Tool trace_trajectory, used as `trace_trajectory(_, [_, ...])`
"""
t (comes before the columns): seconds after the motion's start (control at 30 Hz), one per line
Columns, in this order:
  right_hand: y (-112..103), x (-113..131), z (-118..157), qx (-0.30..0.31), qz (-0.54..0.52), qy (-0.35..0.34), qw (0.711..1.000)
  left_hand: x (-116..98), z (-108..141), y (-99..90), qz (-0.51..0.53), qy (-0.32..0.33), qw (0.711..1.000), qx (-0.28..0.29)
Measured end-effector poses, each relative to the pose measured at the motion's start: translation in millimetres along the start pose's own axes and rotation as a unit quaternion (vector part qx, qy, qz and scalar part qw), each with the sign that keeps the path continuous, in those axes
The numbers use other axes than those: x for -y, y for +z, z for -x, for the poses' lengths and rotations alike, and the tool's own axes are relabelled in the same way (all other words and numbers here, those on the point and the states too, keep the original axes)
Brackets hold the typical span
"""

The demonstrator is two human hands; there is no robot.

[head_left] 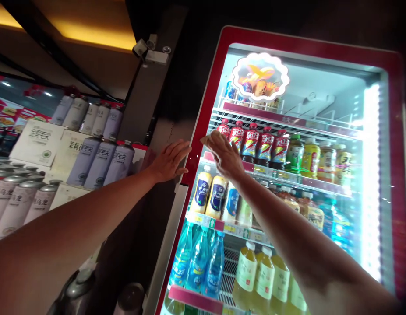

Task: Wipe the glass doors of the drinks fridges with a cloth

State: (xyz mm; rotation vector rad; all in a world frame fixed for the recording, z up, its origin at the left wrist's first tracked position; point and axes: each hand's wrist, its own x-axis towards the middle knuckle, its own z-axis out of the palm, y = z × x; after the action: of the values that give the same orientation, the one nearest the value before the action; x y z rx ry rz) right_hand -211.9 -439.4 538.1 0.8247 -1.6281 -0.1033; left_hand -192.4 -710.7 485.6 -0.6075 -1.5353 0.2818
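Lavender cylindrical cans (119, 162), marked "毛尖". Red-framed glass fridge door (213, 83): left hand (170, 161), unclenched, beside its edge; right hand (225, 154) grasping tan scrap (203, 139), material unclear, at the door's left side.

On the left, 毛尖 stands on the purple cans (102, 164) and white box (37, 148), 茉莉 on the cream box (66, 157), 乌龙 on the near pink cans (17, 203). Right, in the fridge (217, 83), 冰 marks the red bottles (252, 140); the shelf strip (235, 228) shows green up-arrows (212, 222).

We've got lilac cans (102, 164) nr white box (37, 142) on L, emerg. light (157, 57) up on grey pillar (141, 103).
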Motion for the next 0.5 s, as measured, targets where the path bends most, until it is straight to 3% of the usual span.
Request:
trace_trajectory(0.1, [8.3,17.5,6.3,-0.009,-0.018,0.011,1.0,-7.4,-14.5,-9.6,0.028,-0.023,0.999,-0.001])
trace_trajectory(0.2, [14.2,40.9,31.6,0.037,-0.028,-0.087,0.995,-25.2,-31.2,-18.6,0.067,-0.007,0.998,0.01])
trace_trajectory(0.27, [10.3,39.1,45.8,0.056,-0.024,-0.121,0.991,-38.4,-40.3,-22.9,0.09,0.02,0.995,0.033])
trace_trajectory(0.37, [-2.7,12.8,52.0,0.022,-0.007,-0.055,0.998,-54.4,-49.0,-22.9,0.107,0.034,0.992,0.061])
trace_trajectory(0.5, [-10.4,-4.4,53.6,-0.027,-0.004,0.028,0.999,-70.1,-54.4,-7.4,0.117,-0.038,0.989,0.077])
